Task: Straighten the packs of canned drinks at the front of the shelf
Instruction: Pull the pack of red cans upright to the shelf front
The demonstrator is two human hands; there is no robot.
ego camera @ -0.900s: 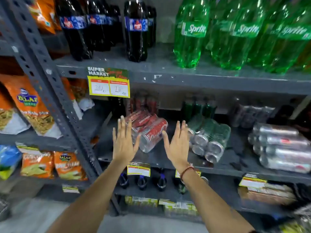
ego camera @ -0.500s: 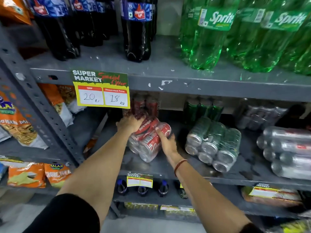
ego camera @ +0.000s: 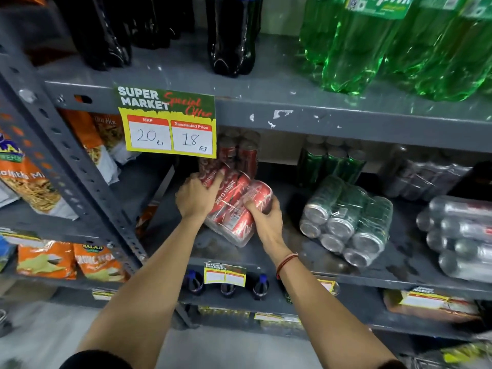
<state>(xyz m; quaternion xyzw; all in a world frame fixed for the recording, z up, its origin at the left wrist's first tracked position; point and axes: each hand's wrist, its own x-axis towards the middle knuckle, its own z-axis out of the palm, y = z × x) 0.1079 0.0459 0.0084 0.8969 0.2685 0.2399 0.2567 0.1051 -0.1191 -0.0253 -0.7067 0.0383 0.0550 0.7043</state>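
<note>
A shrink-wrapped pack of red cola cans (ego camera: pixel 234 206) lies on its side, skewed, at the front left of the grey middle shelf (ego camera: pixel 306 265). My left hand (ego camera: pixel 197 197) grips its upper left end. My right hand (ego camera: pixel 262 213) clasps its right side, fingers curled over the cans. To the right a pack of green cans (ego camera: pixel 346 219) lies on its side at an angle, can ends facing me. Further right rests a pack of silver cans (ego camera: pixel 463 235), partly cut off by the frame edge.
Upright red cans (ego camera: pixel 239 153) and green cans (ego camera: pixel 332 163) stand behind the packs. A yellow price tag (ego camera: pixel 167 123) hangs from the shelf above, which carries dark cola bottles (ego camera: pixel 231 35) and green bottles (ego camera: pixel 372 43). A perforated upright post (ego camera: pixel 77 166) and snack bags (ego camera: pixel 40 182) stand left.
Both hands went from open in front of the shelf to gripping the red can pack. The view has moved closer to the shelf.
</note>
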